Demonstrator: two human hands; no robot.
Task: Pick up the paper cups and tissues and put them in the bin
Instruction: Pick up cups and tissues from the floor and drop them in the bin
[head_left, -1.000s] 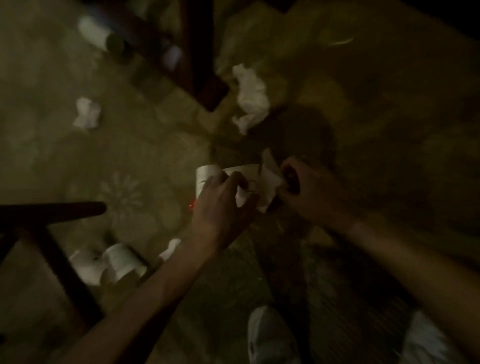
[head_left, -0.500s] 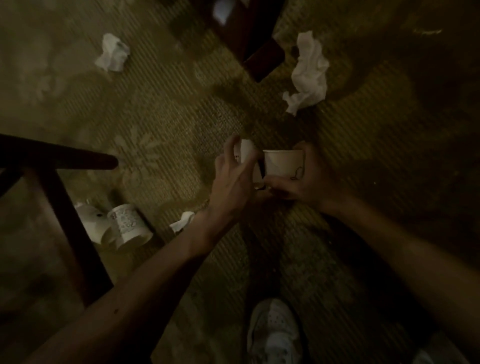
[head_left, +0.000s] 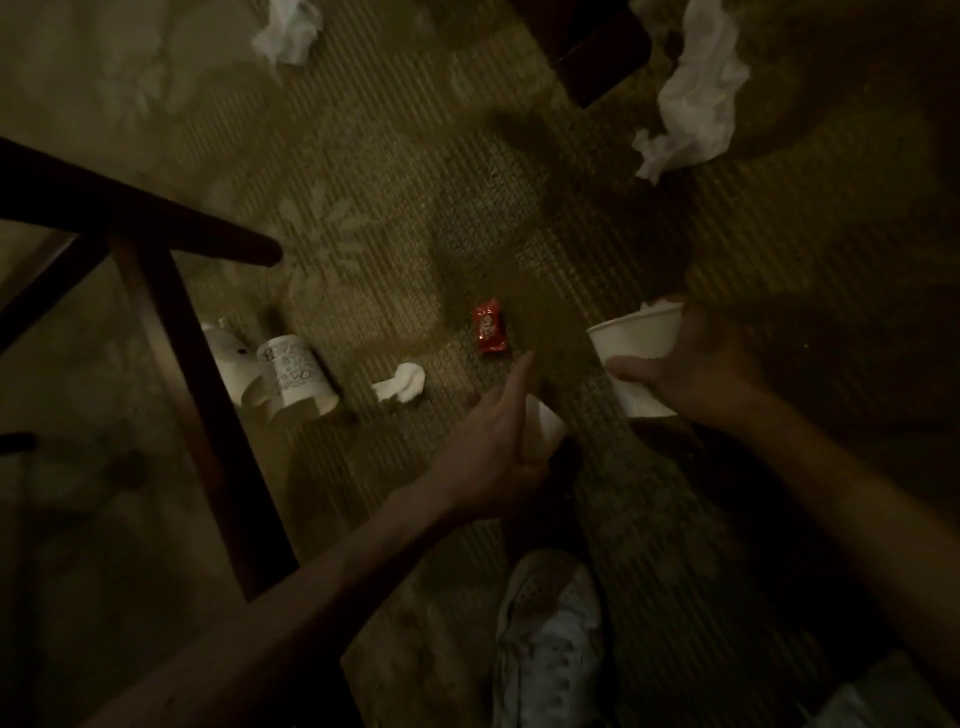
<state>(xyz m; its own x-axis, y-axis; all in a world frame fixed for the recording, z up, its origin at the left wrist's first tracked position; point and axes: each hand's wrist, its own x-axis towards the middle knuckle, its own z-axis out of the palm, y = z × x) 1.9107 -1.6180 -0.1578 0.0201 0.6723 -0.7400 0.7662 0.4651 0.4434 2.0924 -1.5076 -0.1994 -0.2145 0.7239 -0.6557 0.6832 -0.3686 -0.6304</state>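
Observation:
My right hand (head_left: 696, 369) grips a white paper cup (head_left: 636, 345) on its side, and a bit of tissue shows at the cup's far edge. My left hand (head_left: 493, 447) holds a second white cup (head_left: 543, 431) low over the carpet. Two more cups lie on the floor by the chair leg: a printed cup (head_left: 293, 376) and a plain cup (head_left: 228, 358) behind it. A small tissue (head_left: 402, 382) lies between them and my left hand. A large crumpled tissue (head_left: 696, 98) lies at the top right, another tissue (head_left: 288, 31) at the top left. No bin is in view.
A dark wooden chair frame (head_left: 171, 322) stands at the left. Another dark furniture leg (head_left: 597, 52) is at the top. A red sweet wrapper (head_left: 488, 332) lies on the patterned carpet ahead of my left hand. My white shoe (head_left: 550, 639) is at the bottom.
My hands have come apart: the right one carried its cup to the right, the left one drew back with its cup. The red wrapper now shows on the carpet between them.

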